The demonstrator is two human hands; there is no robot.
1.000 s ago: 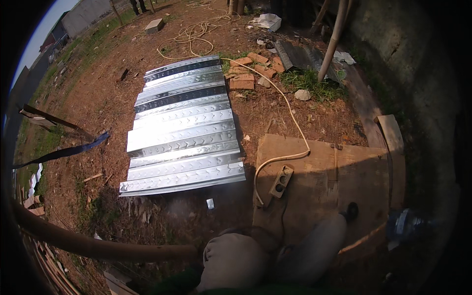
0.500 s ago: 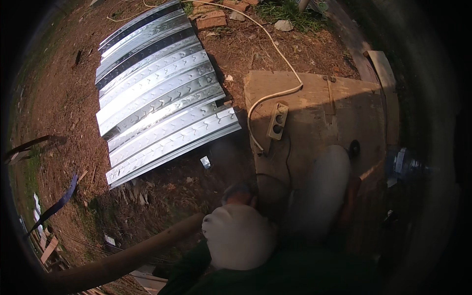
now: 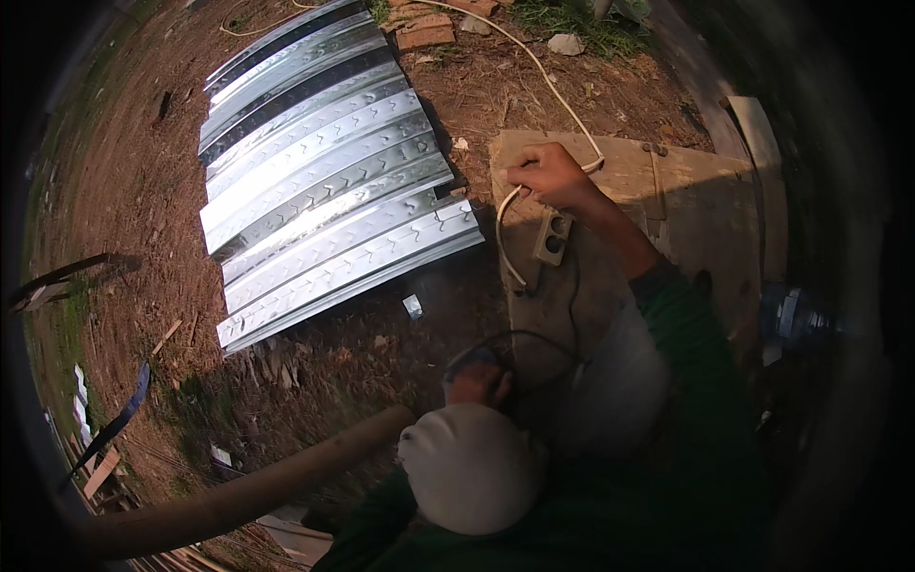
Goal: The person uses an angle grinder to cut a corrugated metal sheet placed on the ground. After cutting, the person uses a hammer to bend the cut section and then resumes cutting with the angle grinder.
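My right hand (image 3: 555, 181) reaches over a worn wooden board (image 3: 705, 205). Its thumb and fingers are closed together above a cream cable (image 3: 548, 74). I cannot tell whether they pinch the cable or something small. Just below that hand lies a cream socket strip (image 3: 553, 236) with round outlets. Low in the middle, my left hand (image 3: 477, 383) is wrapped around a bluish-grey corded tool (image 3: 469, 359), mostly hidden by the hand and shadow. A black cord (image 3: 573, 305) loops from near the tool across the board.
Shiny ribbed metal sheets (image 3: 319, 181) lie on the ground to the left. A wooden pole (image 3: 257, 486) crosses the lower left. Bricks (image 3: 424, 33) lie at the top, a clear plastic bottle (image 3: 796, 315) at the right. A small silver scrap (image 3: 412, 306) rests near the sheets.
My right arm has reached forward from the lower right, bringing the hand over the cable beside the socket strip. My left hand stays on the tool. The view has shifted slightly.
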